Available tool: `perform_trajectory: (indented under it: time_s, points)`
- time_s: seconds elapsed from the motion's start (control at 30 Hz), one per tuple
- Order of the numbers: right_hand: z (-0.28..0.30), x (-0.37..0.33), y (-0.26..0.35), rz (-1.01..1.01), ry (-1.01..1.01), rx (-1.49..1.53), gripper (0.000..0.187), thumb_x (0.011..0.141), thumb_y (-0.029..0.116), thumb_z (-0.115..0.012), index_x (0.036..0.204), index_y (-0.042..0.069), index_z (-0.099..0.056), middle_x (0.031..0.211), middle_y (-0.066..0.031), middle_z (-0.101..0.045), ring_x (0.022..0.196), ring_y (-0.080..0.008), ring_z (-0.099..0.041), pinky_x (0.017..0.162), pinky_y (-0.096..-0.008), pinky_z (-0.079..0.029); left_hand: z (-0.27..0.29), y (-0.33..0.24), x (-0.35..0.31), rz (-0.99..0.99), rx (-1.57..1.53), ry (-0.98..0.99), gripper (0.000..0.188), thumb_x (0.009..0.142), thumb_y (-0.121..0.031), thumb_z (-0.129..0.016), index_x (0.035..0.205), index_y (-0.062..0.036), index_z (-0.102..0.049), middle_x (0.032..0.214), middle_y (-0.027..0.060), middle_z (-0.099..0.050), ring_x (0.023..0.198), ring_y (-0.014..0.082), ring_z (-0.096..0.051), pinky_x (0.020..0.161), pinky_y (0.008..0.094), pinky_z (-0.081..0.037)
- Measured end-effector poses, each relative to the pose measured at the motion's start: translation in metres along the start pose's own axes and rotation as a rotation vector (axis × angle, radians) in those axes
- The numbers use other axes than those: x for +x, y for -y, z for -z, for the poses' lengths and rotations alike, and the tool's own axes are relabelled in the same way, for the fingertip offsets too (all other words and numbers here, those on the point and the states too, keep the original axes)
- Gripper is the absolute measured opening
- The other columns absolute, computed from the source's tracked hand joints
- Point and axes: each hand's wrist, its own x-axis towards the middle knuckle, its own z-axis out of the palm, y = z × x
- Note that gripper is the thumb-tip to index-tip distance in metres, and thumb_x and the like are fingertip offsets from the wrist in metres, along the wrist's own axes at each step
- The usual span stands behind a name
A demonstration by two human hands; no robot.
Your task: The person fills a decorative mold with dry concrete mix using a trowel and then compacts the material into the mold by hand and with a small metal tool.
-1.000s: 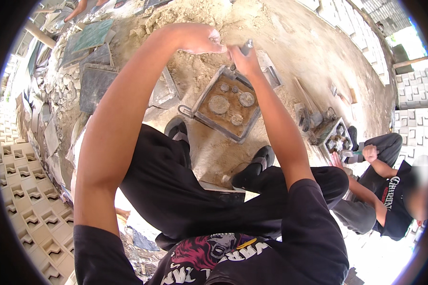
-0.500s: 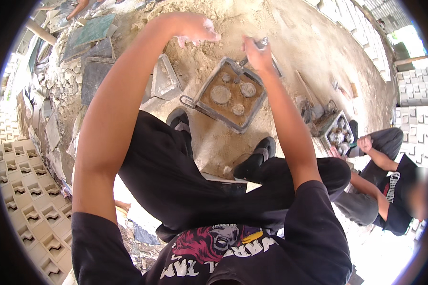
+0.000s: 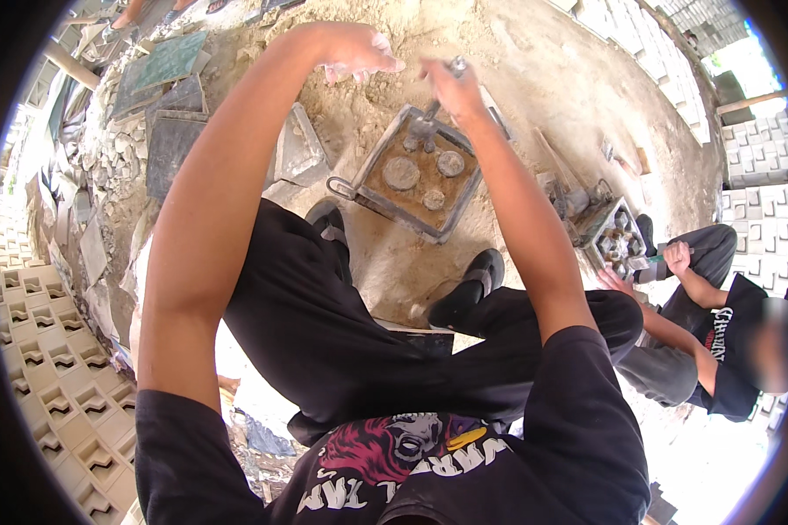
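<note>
Near the top of the head view my left hand point(image 3: 359, 54) hangs palm down, pale with dust. Its fingers are loosely bent and apart, and nothing shows in them. My right hand point(image 3: 455, 92) is closed around the handle of a small trowel point(image 3: 422, 131). The grey blade points down over the far corner of a square moulding frame point(image 3: 385, 208). Packed brown sand point(image 3: 420, 179) fills this frame, with several round grey pieces point(image 3: 401, 173) set in it. The blade hides part of that corner; whether it touches the sand I cannot tell.
My shoes point(image 3: 468, 293) stand just before the frame. Loose sand point(image 3: 385, 96) lies beyond it; grey boards point(image 3: 177, 144) and rubble are at left. On the right a co-worker point(image 3: 718, 324) sits by another frame point(image 3: 617, 232) holding a tool.
My right hand has moved left, bringing the trowel blade over the frame's far corner. My left hand has barely moved. The co-worker's tool now shows more plainly beside the other frame.
</note>
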Motion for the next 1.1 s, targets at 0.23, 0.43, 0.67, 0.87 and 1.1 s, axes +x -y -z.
perform_trajectory:
  time_s: [0.23,0.43,0.67,0.87,1.1]
  points:
    - [0.006,0.008,0.011,0.052,0.124,0.09,0.034,0.093,0.032,-0.063,0.074,0.004,-0.069,0.053,0.0022,-0.044,0.054,-0.0112,-0.039,0.061,-0.0312,-0.038,-0.002,0.002,-0.009,-0.012,-0.001,-0.027,0.063,0.095,-0.057,-0.05,0.136,-0.0094,-0.052,0.132,0.0112,-0.06,0.109,0.0224,-0.066,0.063,0.0352,-0.056]
    - [0.01,0.011,0.014,0.015,0.105,0.048,0.038,0.09,0.035,-0.067,0.086,-0.002,-0.07,0.068,-0.0054,-0.063,0.073,-0.0146,-0.058,0.067,-0.0315,-0.047,-0.003,0.018,-0.018,-0.003,-0.055,0.003,0.063,0.095,-0.056,-0.052,0.134,-0.0067,-0.055,0.126,0.012,-0.063,0.086,0.0205,-0.072,0.054,0.0303,-0.048]
    - [0.002,-0.008,0.014,0.039,-0.121,0.265,0.041,0.095,0.034,-0.064,0.064,0.008,-0.061,0.055,-0.0014,-0.053,0.052,-0.0105,-0.049,0.067,-0.0283,-0.048,-0.005,0.017,-0.021,0.027,-0.003,-0.054,0.062,0.095,-0.057,-0.052,0.131,-0.0069,-0.057,0.122,0.0119,-0.063,0.069,0.0193,-0.07,0.061,0.0337,-0.048]
    - [-0.002,-0.004,-0.017,-0.237,-0.049,-0.201,0.057,0.102,0.054,-0.04,0.089,0.004,-0.064,0.092,-0.0135,-0.062,0.087,-0.0222,-0.057,0.086,-0.0408,-0.046,0.002,0.024,-0.013,-0.024,-0.003,-0.048,0.066,0.094,-0.061,-0.05,0.133,-0.0087,-0.055,0.125,0.0112,-0.062,0.07,0.0185,-0.069,0.062,0.0344,-0.049]
    - [-0.084,-0.108,-0.072,0.961,-0.088,-0.356,0.059,0.084,0.06,-0.064,0.103,0.004,-0.062,0.102,-0.0107,-0.063,0.099,-0.0246,-0.057,0.094,-0.0417,-0.042,0.03,0.022,-0.011,-0.003,-0.038,-0.08,0.074,0.088,-0.07,-0.05,0.138,-0.0157,-0.052,0.137,0.0141,-0.056,0.086,0.023,-0.072,0.069,0.0391,-0.051]
